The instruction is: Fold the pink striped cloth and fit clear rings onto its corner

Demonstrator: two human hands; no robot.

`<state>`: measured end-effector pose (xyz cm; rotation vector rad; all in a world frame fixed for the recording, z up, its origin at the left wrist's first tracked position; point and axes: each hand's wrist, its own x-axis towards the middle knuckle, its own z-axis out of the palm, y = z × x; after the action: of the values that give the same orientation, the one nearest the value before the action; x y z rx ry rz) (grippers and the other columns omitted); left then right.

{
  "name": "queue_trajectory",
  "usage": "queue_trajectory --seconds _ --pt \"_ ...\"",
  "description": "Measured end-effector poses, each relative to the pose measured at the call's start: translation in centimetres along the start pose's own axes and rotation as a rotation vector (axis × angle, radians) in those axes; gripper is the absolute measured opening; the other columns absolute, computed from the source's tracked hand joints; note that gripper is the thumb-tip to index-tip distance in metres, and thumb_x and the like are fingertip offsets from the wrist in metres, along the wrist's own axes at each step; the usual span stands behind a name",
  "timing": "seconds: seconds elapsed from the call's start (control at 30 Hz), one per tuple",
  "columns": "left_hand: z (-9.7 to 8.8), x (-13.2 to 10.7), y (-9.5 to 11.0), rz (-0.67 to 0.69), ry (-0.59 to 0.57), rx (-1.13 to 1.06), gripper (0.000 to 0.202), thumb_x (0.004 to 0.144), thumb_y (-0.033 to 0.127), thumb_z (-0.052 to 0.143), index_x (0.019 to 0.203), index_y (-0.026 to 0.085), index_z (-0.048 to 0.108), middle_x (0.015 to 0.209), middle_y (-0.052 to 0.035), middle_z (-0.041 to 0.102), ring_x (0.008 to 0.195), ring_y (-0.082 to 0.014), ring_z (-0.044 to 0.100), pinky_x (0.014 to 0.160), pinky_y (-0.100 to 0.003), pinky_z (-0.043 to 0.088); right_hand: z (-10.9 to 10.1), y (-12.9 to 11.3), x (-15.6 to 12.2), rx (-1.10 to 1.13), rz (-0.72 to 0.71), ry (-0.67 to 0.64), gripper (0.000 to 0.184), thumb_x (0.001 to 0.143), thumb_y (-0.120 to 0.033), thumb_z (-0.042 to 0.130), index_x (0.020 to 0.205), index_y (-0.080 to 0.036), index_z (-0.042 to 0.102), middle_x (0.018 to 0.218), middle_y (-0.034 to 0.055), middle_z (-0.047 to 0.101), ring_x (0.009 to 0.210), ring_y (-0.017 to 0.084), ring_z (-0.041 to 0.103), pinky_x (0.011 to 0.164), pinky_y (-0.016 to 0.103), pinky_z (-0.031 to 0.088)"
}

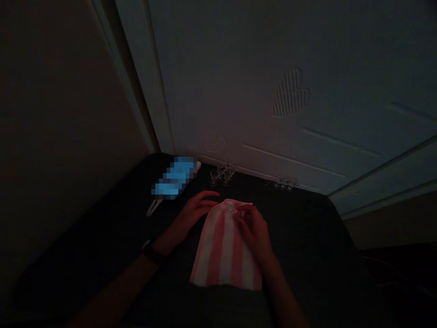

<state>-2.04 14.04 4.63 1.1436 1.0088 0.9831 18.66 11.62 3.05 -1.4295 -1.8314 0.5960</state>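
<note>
A pink-and-white striped cloth (220,248) lies spread on the dark tabletop in front of me. On its far end rests a small clear glass (230,208), tipped on its side and hard to make out in the dim light. My right hand (254,228) is closed over the right end of this glass, thumb and fingers bent around it. At the cloth's far left corner is my left hand (198,207), fingers stretched out and apart, the tips at the cloth's edge. A dark band circles my left wrist.
Behind the cloth stands a group of small stemmed glasses (223,174). Farther right, several small glass pieces (285,184) sit by the white panel (239,100) with raised hearts. A lit, blurred-out screen (175,177) lies at the back left, with a pale strap (154,207).
</note>
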Motion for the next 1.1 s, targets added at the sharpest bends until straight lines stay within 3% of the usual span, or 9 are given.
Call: queue_trajectory --seconds 0.17,0.33,0.47,0.7,0.93,1.1 --pt "-0.1 -0.1 -0.1 -0.052 0.017 -0.134 0.033 0.077 0.025 0.053 0.110 0.020 0.054 0.102 -0.0068 0.065 0.091 -0.0198 0.061 0.075 -0.028 0.046 0.2 0.0 -0.2 -0.016 -0.047 0.017 0.021 0.082 -0.027 0.052 0.102 -0.023 0.052 0.093 0.0014 0.058 0.085 0.017 0.052 0.078 0.030 0.039" --pt "-0.1 0.1 0.1 -0.100 0.012 -0.109 0.036 0.074 0.030 0.059 0.108 0.018 0.054 0.101 -0.0081 0.065 0.089 -0.0206 0.062 0.073 -0.029 0.047 0.0 -0.3 -0.2 -0.020 -0.055 0.022 0.019 0.083 -0.027 0.051 0.101 -0.022 0.052 0.092 0.0026 0.059 0.083 0.017 0.053 0.076 0.030 0.040" --pt "-0.1 0.4 0.0 -0.071 -0.019 -0.029 0.043 0.069 0.025 0.064 0.110 0.019 0.051 0.100 -0.0070 0.066 0.090 -0.0210 0.062 0.075 -0.030 0.047 -0.2 -0.4 -0.2 -0.051 -0.078 0.013 0.020 0.082 -0.026 0.051 0.102 -0.023 0.052 0.092 0.0023 0.058 0.083 0.017 0.052 0.077 0.030 0.040" --pt "0.1 1.1 -1.3 0.040 0.000 0.129 0.046 0.062 0.018 0.067 0.104 0.019 0.050 0.079 -0.0007 0.066 0.080 -0.0186 0.064 0.076 -0.031 0.047 -0.2 -0.3 -0.3 -0.115 -0.236 -0.053 0.020 0.083 -0.021 0.048 0.103 -0.020 0.051 0.090 0.0035 0.058 0.084 0.017 0.052 0.078 0.031 0.040" --pt "0.0 1.0 -1.3 0.058 -0.004 0.169 0.039 0.064 0.020 0.065 0.099 0.019 0.047 0.072 0.0026 0.061 0.069 -0.0145 0.060 0.064 -0.026 0.046 -0.2 -0.4 -0.3 -0.087 -0.196 -0.100 0.023 0.082 -0.022 0.050 0.105 -0.023 0.052 0.091 0.0027 0.059 0.083 0.016 0.053 0.077 0.029 0.041" --pt "0.0 1.0 -1.1 0.101 -0.001 0.150 0.033 0.066 0.022 0.066 0.092 0.019 0.047 0.072 0.0032 0.059 0.069 -0.0128 0.059 0.066 -0.025 0.044 -0.2 -0.2 -0.4 -0.093 -0.164 -0.058 0.023 0.080 -0.027 0.053 0.103 -0.022 0.053 0.091 0.0027 0.059 0.078 0.016 0.054 0.073 0.029 0.041"
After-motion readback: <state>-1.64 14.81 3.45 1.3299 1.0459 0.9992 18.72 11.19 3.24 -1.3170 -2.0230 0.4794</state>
